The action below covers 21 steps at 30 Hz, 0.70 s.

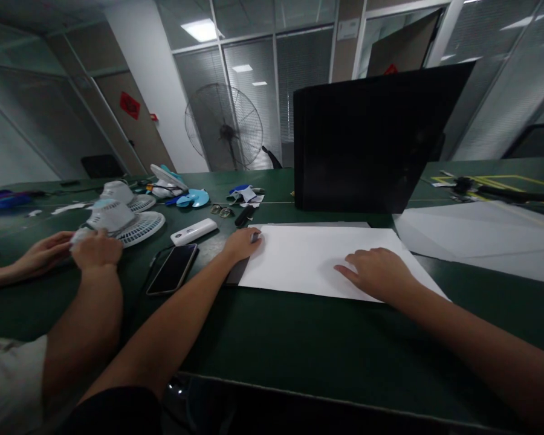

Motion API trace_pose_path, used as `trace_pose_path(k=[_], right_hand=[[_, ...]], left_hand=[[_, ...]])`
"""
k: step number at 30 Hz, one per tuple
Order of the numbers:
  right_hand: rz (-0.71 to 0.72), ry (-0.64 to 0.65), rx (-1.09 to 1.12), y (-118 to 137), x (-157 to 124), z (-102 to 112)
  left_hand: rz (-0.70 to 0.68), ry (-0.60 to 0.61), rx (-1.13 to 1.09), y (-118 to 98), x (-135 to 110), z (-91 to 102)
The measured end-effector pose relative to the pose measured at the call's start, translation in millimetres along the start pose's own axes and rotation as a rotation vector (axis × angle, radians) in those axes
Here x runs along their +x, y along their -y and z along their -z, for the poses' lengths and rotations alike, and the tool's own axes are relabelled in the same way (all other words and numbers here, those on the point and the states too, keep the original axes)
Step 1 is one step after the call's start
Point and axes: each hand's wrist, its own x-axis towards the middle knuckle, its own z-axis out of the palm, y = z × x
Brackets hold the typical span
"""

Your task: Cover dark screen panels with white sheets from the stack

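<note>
A white sheet (pixel 299 257) lies flat on the green table, over a grey board or folder whose dark edge shows at its left. At the sheet's upper left corner is my left hand (pixel 241 244), its fingers closed around a small grey object (pixel 254 237) that is too small to name. My right hand (pixel 381 272) rests over the right part of the sheet, palm down. Its thumb stands apart from the loosely bent fingers, and nothing shows in it.
A large black panel (pixel 367 145) stands behind the sheet. To the left are a phone (pixel 173 270), a white power bank (pixel 194 231), glasses (pixel 222 210) and white fan parts (pixel 142 228) that a co-worker's hands (pixel 97 249) handle. More white sheets (pixel 480 232) lie at right.
</note>
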Motion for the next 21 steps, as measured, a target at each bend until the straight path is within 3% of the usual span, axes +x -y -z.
trace_pose_path(k=[8, 11, 16, 19, 21], right_hand=[[0.236, -0.031, 0.164, -14.2, 9.8, -28.2], [0.222, -0.024, 0.232, -31.0, 19.8, -29.6], [-0.048, -0.139, 0.202, -106.9, 36.9, -29.3], [-0.148, -0.155, 0.187, -156.6, 30.6, -33.7], [-0.184, -0.157, 0.205, -174.9, 19.7, -38.7]], left_hand=[[-0.001, -0.075, -0.157, 23.7, 5.0, -7.9], [-0.001, -0.055, -0.169, 27.3, 6.5, -9.7], [0.003, -0.059, -0.198, 23.9, 8.4, -11.4], [0.008, -0.001, -0.214, 21.9, 9.7, -9.9], [0.002, 0.042, -0.240, 21.6, 10.5, -7.7]])
